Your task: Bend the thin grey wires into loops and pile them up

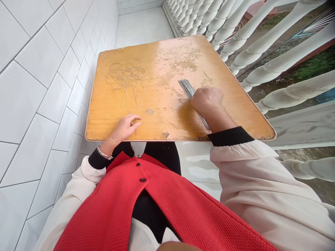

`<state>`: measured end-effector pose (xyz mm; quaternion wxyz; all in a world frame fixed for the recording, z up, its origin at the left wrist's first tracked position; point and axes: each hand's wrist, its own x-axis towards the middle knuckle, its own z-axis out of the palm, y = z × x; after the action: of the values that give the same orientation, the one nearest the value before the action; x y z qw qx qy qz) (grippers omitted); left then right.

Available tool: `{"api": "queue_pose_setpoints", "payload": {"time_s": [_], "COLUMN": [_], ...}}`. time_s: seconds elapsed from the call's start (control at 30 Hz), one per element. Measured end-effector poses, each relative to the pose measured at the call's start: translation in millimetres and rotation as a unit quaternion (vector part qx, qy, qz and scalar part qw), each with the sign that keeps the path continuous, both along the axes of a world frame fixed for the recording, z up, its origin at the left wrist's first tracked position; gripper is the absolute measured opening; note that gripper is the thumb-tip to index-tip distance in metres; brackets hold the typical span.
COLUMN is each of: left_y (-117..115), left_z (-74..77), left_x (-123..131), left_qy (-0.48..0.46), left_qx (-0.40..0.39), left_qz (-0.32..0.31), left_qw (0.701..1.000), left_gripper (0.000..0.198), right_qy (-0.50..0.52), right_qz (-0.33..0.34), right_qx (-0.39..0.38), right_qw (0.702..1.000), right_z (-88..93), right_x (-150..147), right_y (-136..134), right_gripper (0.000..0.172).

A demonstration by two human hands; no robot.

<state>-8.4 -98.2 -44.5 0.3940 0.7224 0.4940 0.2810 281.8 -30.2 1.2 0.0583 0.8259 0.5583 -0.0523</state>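
Wire rods (186,88), a thin straight bundle, run through the closed right hand (206,99), gripped firmly above the wooden surface (167,120). The left hand (123,128), fingers loosely curled and half open, shows nothing in its hold and sits at the surface's near edge, with a tangle of wire loops (127,78) just ahead of it.

I'm seeing bright metal rods (187,88) glinting at one o'clock on a scuffed varnished wooden board (117,118), glossy white tiles (34,104) shining at nine.
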Motion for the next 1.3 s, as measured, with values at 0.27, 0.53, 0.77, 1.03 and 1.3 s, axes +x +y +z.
{"api": "queue_pose_setpoints", "payload": {"time_s": [0.27, 0.53, 0.77, 1.03, 1.3], "left_y": [-0.6, 0.8, -0.4, 0.2, 8.1], "left_z": [1.1, 1.1, 1.8, -2.6, 11.2], "left_x": [-6.2, -8.6, -11.1, -12.3, -20.7], "left_qy": [-0.006, 0.000, -0.002, -0.016, -0.019], "left_qx": [-0.007, -0.005, -0.013, -0.021, 0.163], "left_qz": [0.006, -0.001, -0.007, -0.009, 0.071], "left_qw": [1.000, 1.000, 1.000, 1.000, 0.984], "left_gripper": [0.015, 0.013, 0.013, 0.017, 0.023], "right_qy": [-0.005, 0.011, 0.125, 0.260, 0.599], "right_qz": [-0.016, -0.007, -0.013, -0.064, 0.003], "right_qx": [0.021, 0.042, 0.080, 0.180, 0.187], "right_qw": [1.000, 0.999, 0.989, 0.947, 0.779], "right_z": [-0.4, 2.8, 3.7, 16.4, 40.1], "right_x": [11.7, 23.9, 25.7, 28.3, -36.7], "right_y": [3.6, 2.6, 1.1, -12.6, -67.8], "right_gripper": [0.041, 0.043, 0.040, 0.046, 0.027]}}
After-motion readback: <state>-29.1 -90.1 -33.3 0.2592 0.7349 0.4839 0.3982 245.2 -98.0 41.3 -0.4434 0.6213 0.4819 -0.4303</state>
